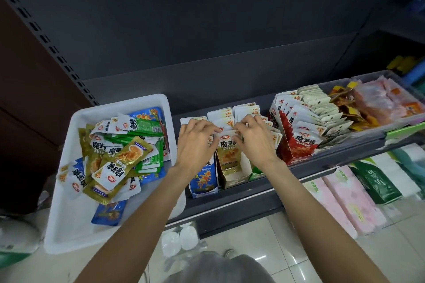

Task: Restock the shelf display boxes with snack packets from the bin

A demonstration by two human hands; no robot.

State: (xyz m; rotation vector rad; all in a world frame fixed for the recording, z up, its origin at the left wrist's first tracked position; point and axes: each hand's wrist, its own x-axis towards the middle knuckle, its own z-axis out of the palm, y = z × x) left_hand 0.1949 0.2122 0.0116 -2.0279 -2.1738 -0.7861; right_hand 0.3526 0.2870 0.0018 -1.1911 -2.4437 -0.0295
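Two bare hands meet over a gold cardboard display box (232, 176) on a dark grey metal shelf (299, 167); the left hand (195, 142) and right hand (254, 142) pinch the white top edge of a gold foil snack packet (227, 151) standing in it. A blue cardboard display box (203, 181) stands just left, a red cardboard display box (296, 149) to the right. A white plastic bin (69, 220) at left holds loose gold, green and blue packets (124, 151)
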